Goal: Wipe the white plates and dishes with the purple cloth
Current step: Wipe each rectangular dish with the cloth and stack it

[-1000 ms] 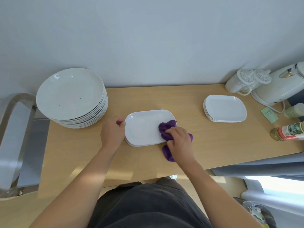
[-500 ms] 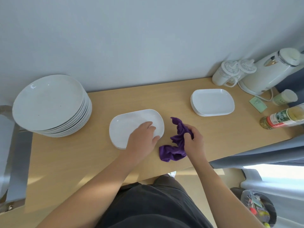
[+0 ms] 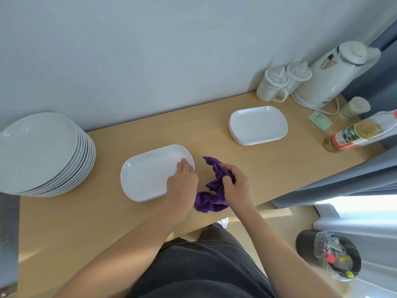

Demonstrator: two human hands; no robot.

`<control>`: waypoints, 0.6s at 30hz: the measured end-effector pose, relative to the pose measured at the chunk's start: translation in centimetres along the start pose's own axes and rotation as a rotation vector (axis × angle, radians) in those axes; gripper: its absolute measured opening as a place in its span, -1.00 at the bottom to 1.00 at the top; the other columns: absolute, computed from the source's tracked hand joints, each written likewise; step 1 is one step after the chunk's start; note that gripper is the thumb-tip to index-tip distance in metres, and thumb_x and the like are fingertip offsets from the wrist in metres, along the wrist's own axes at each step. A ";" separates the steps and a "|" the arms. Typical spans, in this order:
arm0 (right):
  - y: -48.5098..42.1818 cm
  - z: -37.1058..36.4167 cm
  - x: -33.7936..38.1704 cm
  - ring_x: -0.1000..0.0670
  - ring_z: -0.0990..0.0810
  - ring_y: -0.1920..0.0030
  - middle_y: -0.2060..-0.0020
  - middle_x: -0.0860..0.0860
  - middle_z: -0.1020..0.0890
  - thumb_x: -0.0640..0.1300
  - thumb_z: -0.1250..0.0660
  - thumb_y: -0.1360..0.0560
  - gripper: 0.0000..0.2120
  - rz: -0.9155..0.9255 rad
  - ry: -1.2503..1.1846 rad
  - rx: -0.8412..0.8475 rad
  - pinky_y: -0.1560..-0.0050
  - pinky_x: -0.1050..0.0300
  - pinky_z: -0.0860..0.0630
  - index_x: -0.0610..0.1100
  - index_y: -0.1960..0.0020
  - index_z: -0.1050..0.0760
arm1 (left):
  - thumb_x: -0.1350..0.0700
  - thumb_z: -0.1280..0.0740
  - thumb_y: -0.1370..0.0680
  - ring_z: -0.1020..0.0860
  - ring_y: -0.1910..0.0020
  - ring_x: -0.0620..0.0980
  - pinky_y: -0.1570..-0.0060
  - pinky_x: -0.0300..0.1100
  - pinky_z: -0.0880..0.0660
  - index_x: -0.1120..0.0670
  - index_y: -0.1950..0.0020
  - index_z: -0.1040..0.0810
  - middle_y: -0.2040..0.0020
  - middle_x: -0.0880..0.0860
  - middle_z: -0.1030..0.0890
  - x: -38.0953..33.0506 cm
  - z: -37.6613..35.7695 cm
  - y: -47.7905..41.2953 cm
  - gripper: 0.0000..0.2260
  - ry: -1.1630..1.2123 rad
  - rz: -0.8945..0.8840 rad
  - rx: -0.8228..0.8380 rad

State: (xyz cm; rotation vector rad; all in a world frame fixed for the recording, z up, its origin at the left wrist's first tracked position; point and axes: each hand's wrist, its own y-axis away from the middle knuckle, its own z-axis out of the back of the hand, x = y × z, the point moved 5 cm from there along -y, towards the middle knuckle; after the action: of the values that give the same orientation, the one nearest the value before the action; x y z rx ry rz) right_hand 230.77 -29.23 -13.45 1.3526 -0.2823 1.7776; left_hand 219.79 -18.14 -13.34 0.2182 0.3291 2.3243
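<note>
Right hand (image 3: 236, 186) clutches the crumpled purple cloth (image 3: 209, 202); left hand (image 3: 182, 182) rests on the white oblong dish (image 3: 146, 175). Stacked round white plates (image 3: 38, 147) probably await wiping.

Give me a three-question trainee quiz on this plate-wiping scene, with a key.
1. True or false: the right hand grips the cloth.
2. The left hand touches: A the round plates; B the nearer dish; C the bottle.
3. How many lidded mugs stand beside the kettle?
Key: 1 true; 2 B; 3 two.
</note>
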 end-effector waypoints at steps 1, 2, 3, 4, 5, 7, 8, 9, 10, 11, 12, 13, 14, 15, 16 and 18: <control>0.0 0.1 0.0 0.22 -0.58 -0.03 -0.07 0.15 -0.65 -0.34 -0.15 -0.53 -0.59 -0.002 -0.004 -0.002 0.00 0.24 -0.53 0.02 -0.20 -0.58 | 0.28 -0.15 -0.63 -0.44 -0.40 0.09 0.10 -0.17 -0.53 0.28 -0.55 -0.16 -0.57 0.20 -0.20 -0.1 0.4 0.1 -0.53 -0.004 0.011 -0.009; 0.0 0.2 0.1 0.23 -0.58 -0.02 -0.07 0.15 -0.65 -0.34 -0.15 -0.53 -0.59 -0.003 -0.009 -0.003 0.00 0.23 -0.54 0.03 -0.20 -0.58 | 0.28 -0.14 -0.63 -0.50 -0.34 0.09 0.11 -0.17 -0.51 0.28 -0.55 -0.15 -0.55 0.19 -0.23 -0.2 0.6 0.2 -0.52 0.000 0.020 -0.015; 0.1 0.3 0.2 0.22 -0.58 -0.02 -0.06 0.16 -0.65 -0.34 -0.15 -0.53 -0.59 -0.001 -0.016 -0.006 0.00 0.22 -0.54 0.04 -0.19 -0.58 | 0.28 -0.12 -0.64 -0.53 -0.29 0.09 0.13 -0.16 -0.49 0.28 -0.56 -0.13 -0.54 0.18 -0.25 -0.2 0.8 0.2 -0.52 0.010 0.026 -0.017; 0.1 0.4 0.2 0.22 -0.58 -0.02 -0.06 0.16 -0.65 -0.34 -0.15 -0.53 -0.59 0.002 -0.023 -0.008 0.00 0.23 -0.54 0.04 -0.19 -0.58 | 0.27 -0.11 -0.64 -0.57 -0.23 0.09 0.16 -0.16 -0.45 0.28 -0.56 -0.10 -0.55 0.17 -0.25 -0.2 0.9 0.3 -0.51 0.013 0.028 -0.017; 0.2 0.4 0.2 0.22 -0.58 -0.01 -0.06 0.15 -0.65 -0.34 -0.15 -0.53 -0.58 0.003 -0.029 -0.011 0.01 0.24 -0.53 0.03 -0.19 -0.58 | 0.25 -0.10 -0.65 -0.61 -0.16 0.09 0.20 -0.16 -0.40 0.28 -0.57 -0.09 -0.56 0.15 -0.24 -0.2 0.8 0.4 -0.51 0.009 0.024 -0.023; 0.3 0.4 0.4 0.20 -0.59 -0.01 -0.06 0.16 -0.65 -0.34 -0.15 -0.53 -0.58 0.003 -0.033 -0.014 0.03 0.26 -0.51 0.03 -0.20 -0.58 | 0.21 -0.10 -0.66 -0.64 -0.01 0.09 0.23 -0.17 -0.34 0.27 -0.57 -0.08 -0.57 0.13 -0.23 -0.1 0.6 0.5 -0.51 -0.009 0.010 -0.036; 0.4 0.3 0.5 0.20 -0.59 -0.01 -0.05 0.16 -0.65 -0.34 -0.15 -0.53 -0.58 0.005 -0.036 -0.014 0.04 0.26 -0.51 0.03 -0.20 -0.58 | 0.19 -0.10 -0.67 -0.65 0.03 0.09 0.24 -0.17 -0.33 0.26 -0.57 -0.08 -0.57 0.11 -0.24 0.0 0.5 0.5 -0.51 -0.009 0.007 -0.036; 0.6 0.2 0.6 0.20 -0.59 0.00 -0.05 0.17 -0.65 -0.34 -0.15 -0.53 -0.58 0.007 -0.041 -0.015 0.05 0.26 -0.50 0.03 -0.19 -0.58 | 0.17 -0.10 -0.67 -0.64 0.05 0.09 0.24 -0.18 -0.33 0.25 -0.57 -0.08 -0.56 0.10 -0.27 0.1 0.4 0.5 -0.51 -0.002 0.007 -0.040; 0.7 0.1 0.8 0.20 -0.59 0.00 -0.05 0.16 -0.65 -0.34 -0.15 -0.53 -0.58 0.012 -0.047 -0.016 0.05 0.26 -0.50 0.04 -0.19 -0.58 | 0.14 -0.10 -0.68 -0.64 0.05 0.09 0.24 -0.18 -0.32 0.24 -0.58 -0.08 -0.54 0.09 -0.30 0.2 0.4 0.5 -0.51 0.007 0.006 -0.050; 0.9 0.1 1.0 0.20 -0.58 -0.01 -0.06 0.17 -0.65 -0.34 -0.15 -0.53 -0.58 0.016 -0.052 -0.020 0.04 0.24 -0.51 0.06 -0.18 -0.58 | 0.10 -0.09 -0.68 -0.64 0.04 0.09 0.24 -0.18 -0.32 0.22 -0.58 -0.08 -0.53 0.07 -0.33 0.3 0.4 0.6 -0.51 0.020 0.003 -0.064; 1.0 0.1 1.2 0.20 -0.58 -0.02 -0.06 0.17 -0.65 -0.35 -0.15 -0.53 -0.57 0.021 -0.055 -0.024 0.03 0.23 -0.51 0.07 -0.17 -0.57 | 0.07 -0.09 -0.68 -0.64 0.03 0.09 0.24 -0.18 -0.32 0.20 -0.58 -0.10 -0.51 0.05 -0.36 0.4 0.5 0.8 -0.51 0.034 -0.003 -0.080; 1.1 0.2 1.5 0.20 -0.58 -0.03 -0.06 0.17 -0.65 -0.35 -0.15 -0.53 -0.57 0.027 -0.059 -0.030 0.00 0.21 -0.53 0.08 -0.17 -0.57 | 0.05 -0.08 -0.68 -0.65 0.02 0.09 0.24 -0.17 -0.32 0.17 -0.58 -0.14 -0.49 0.03 -0.39 0.5 0.7 1.0 -0.52 0.052 -0.010 -0.100; 1.2 0.4 1.9 0.18 -0.59 -0.04 -0.07 0.17 -0.65 -0.36 -0.15 -0.52 -0.56 0.035 -0.067 -0.039 -0.02 0.19 -0.54 0.07 -0.18 -0.57 | 0.04 -0.09 -0.68 -0.65 0.03 0.10 0.25 -0.17 -0.32 0.13 -0.56 -0.21 -0.46 0.01 -0.44 0.7 1.2 1.5 -0.55 0.084 -0.015 -0.142; 1.3 0.5 2.4 0.17 -0.59 -0.06 -0.08 0.16 -0.65 -0.36 -0.14 -0.51 -0.55 0.045 -0.079 -0.052 -0.05 0.17 -0.54 0.05 -0.19 -0.58 | 0.04 -0.12 -0.67 -0.66 0.07 0.11 0.26 -0.17 -0.34 0.12 -0.52 -0.31 -0.39 0.02 -0.51 1.1 1.9 1.9 -0.58 0.142 -0.015 -0.207; 1.4 0.6 3.1 0.15 -0.59 -0.07 -0.09 0.15 -0.65 -0.37 -0.14 -0.51 -0.55 0.059 -0.095 -0.064 -0.06 0.16 -0.53 0.03 -0.20 -0.58 | 0.05 -0.15 -0.66 -0.66 0.15 0.12 0.28 -0.17 -0.38 0.12 -0.44 -0.43 -0.25 0.05 -0.61 1.6 2.9 2.4 -0.63 0.234 -0.017 -0.273; 1.8 0.7 4.7 0.15 -0.60 -0.05 -0.08 0.13 -0.66 -0.38 -0.13 -0.50 -0.55 0.090 -0.129 -0.090 -0.03 0.17 -0.51 0.00 -0.21 -0.58 | 0.07 -0.19 -0.63 -0.59 0.36 0.13 0.35 -0.13 -0.46 0.14 -0.17 -0.60 0.17 0.10 -0.67 3.2 5.4 3.0 -0.74 0.458 -0.039 -0.416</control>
State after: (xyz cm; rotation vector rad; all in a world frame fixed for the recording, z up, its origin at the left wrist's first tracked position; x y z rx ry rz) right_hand 229.69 -28.45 -8.57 1.4117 -0.4949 1.7319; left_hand 216.97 -16.93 -7.12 -0.5252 0.0626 2.3247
